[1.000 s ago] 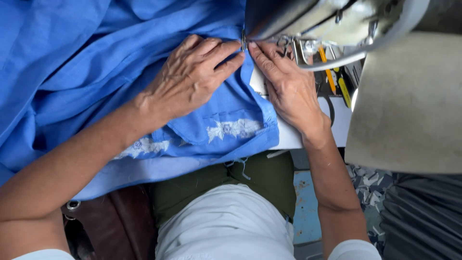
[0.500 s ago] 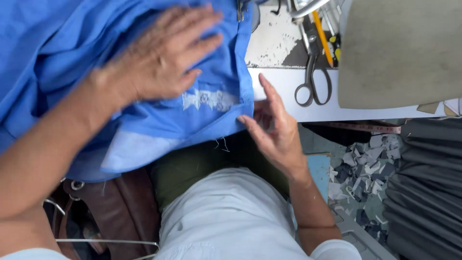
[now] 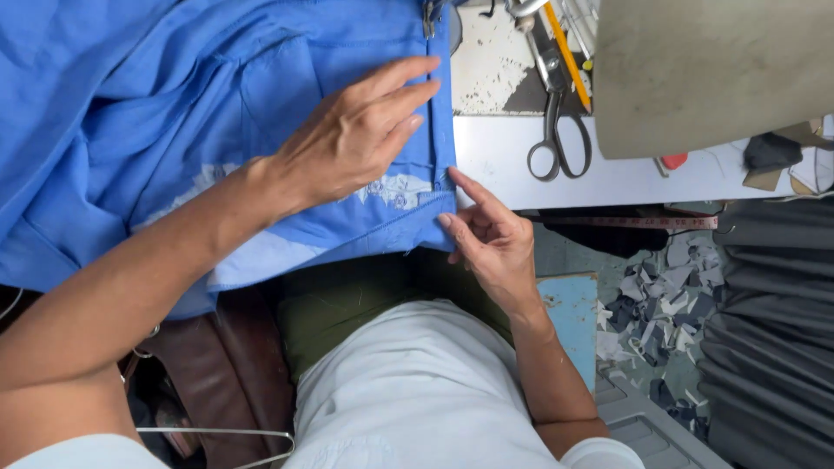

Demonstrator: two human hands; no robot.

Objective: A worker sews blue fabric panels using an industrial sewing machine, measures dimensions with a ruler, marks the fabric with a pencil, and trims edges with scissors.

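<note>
**Blue garment at the sewing table: hem laid out by hand**

The left hand (image 3: 360, 139) lies flat on the blue garment (image 3: 174, 104), fingers together and stretched toward the cloth's right edge, pressing it against the white table (image 3: 504, 156); it grips nothing. The right hand (image 3: 491, 239) sits below the table edge with the fingers loosely curled and the index finger extended, its tip touching the garment's lower right corner, where a folded hem and a band of pale embroidery (image 3: 395, 189) meet. Whether the thumb pinches the cloth from beneath cannot be told.

The bulk of the garment is heaped to the left and spills off the table toward the lap. Its right edge runs straight up to a metal part (image 3: 429, 16) at the top of the frame, probably the machine's foot, though too little of it shows to be sure. A seam line is visible along that edge and the hem is already turned, so the folding appears done; judged from this, the work is at the aligning stage, with any stitching of the lower corner apparently not yet made.

Scissors (image 3: 556, 113) and a yellow pencil (image 3: 569, 61) lie untouched on the table, just right of the cloth. Fabric scraps (image 3: 651, 295) litter the floor below.
</note>
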